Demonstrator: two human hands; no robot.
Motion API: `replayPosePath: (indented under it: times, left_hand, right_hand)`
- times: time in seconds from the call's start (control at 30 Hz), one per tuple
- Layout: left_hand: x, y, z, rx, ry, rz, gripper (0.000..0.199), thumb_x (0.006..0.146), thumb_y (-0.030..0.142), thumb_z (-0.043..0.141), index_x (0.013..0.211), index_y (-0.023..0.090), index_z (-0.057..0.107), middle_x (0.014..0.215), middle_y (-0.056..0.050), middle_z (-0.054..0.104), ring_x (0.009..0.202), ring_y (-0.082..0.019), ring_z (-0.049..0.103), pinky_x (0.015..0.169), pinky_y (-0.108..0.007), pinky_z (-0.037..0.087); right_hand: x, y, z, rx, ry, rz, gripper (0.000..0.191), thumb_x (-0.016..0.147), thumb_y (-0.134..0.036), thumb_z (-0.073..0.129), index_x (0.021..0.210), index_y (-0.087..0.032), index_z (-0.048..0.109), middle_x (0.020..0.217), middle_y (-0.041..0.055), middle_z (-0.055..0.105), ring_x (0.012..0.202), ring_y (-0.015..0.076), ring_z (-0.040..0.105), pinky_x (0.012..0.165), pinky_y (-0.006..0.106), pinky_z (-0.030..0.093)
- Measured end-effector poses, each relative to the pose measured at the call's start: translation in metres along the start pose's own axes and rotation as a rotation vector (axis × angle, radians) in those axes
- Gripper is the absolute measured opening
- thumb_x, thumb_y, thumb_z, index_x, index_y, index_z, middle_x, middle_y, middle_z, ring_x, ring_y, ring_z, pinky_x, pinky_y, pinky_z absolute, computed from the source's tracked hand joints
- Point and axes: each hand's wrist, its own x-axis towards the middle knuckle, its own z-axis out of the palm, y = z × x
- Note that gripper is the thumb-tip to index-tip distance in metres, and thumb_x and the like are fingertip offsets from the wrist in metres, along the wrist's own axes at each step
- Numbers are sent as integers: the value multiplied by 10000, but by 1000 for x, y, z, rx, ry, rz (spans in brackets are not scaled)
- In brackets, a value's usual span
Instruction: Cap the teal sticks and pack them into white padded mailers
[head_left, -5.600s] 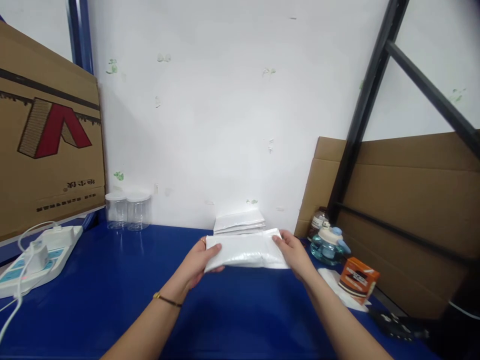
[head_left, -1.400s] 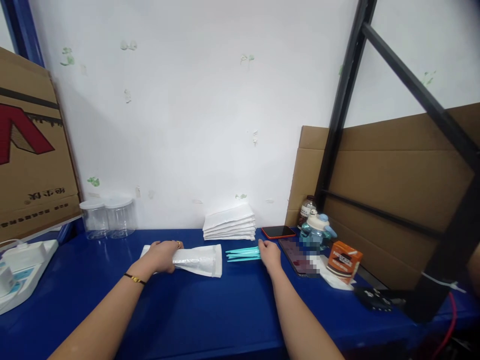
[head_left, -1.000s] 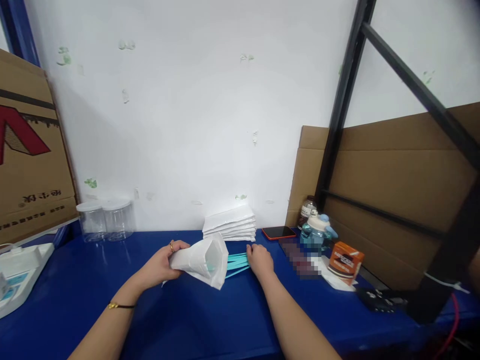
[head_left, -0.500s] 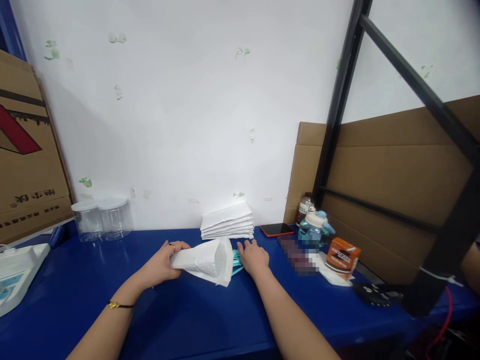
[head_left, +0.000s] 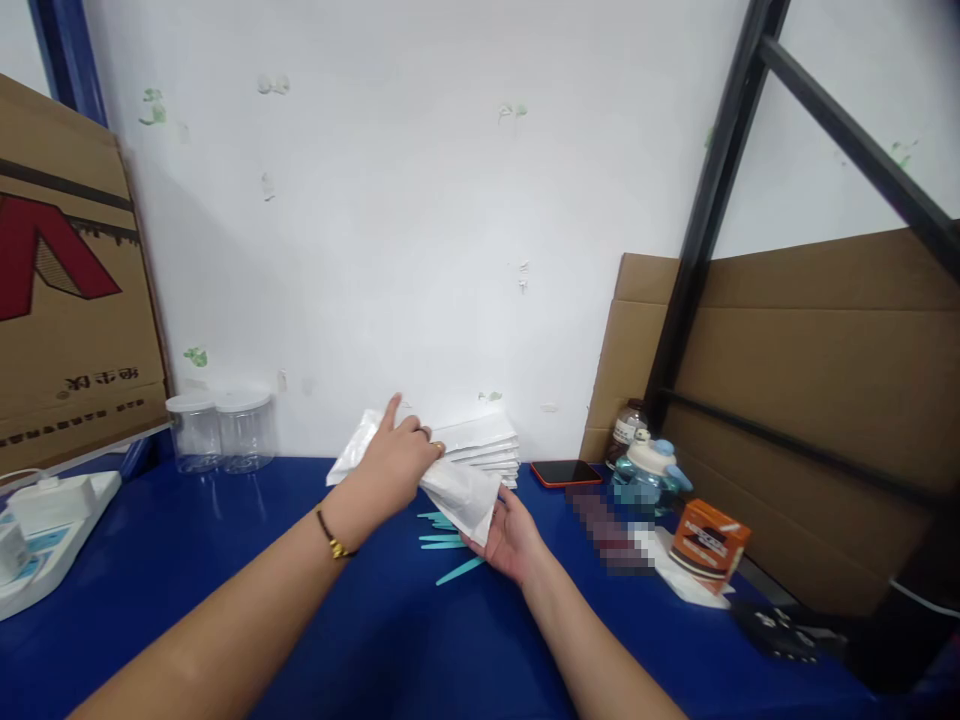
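A white padded envelope (head_left: 466,497) slants across the middle of the view, raised over the blue table. My left hand (head_left: 396,458) grips it from above near its middle, index finger pointing up and the other fingers bent. At the lower right end, my right hand (head_left: 513,540) holds it from below and from the side; some of its fingers are hidden. Several flat teal sticks (head_left: 444,541) lie loose on the table under that end. Behind stands a pile of similar white envelopes (head_left: 484,438), partly covered by the held one.
Two clear jars (head_left: 245,435) with white lids stand at the left by the wall, near a white power strip (head_left: 71,545). To the right are a phone (head_left: 566,472), a teal bottle (head_left: 645,475), an orange box (head_left: 709,545) and a black metal post (head_left: 701,220).
The envelope has turned from open-end-right to slanting down right. My left hand has moved right over it; my right hand has left the sticks and now holds its end.
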Motion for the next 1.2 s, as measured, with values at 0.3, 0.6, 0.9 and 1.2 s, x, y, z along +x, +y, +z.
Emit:
replayPosePath:
  times: [0.3,0.6,0.9,1.2]
  left_hand:
    - [37,12,-35,173,22,141,159,671,104,608,760,222,665,683,-15,638,772,-188,550,1069,-511,27]
    - [0,-58,-24,-57,-197,-157,332,573,178,587,889,261,644,881,-22,652,974,-248,542,1051,-497,-104]
    - [-84,-117,76,-352,-494,-571,462,515,194,550,962,286,625,981,-47,662,1019,-304,541,1006,-629,30]
    - [-95,-88,137,-457,-403,-625,748,741,608,420,1398,289,252,1486,-73,180,1364,-318,47,1030,-597,95]
  right_hand:
    - [2,-2,-12,-66,134,-2,414,837,-519,381,862,-147,560,604,24,599,497,154,590,445,237,439]
    - [-4,-7,-19,-671,82,-281,158,659,-260,628,757,-150,571,615,-22,580,414,51,382,394,175,244]
    - [-9,-25,-42,-1508,245,-512,135,704,-226,525,755,-180,641,744,24,629,700,164,553,622,246,381]
    - [-14,-23,-34,-1667,220,-582,257,749,-318,570,985,-247,639,1014,47,602,999,231,498,846,338,367]
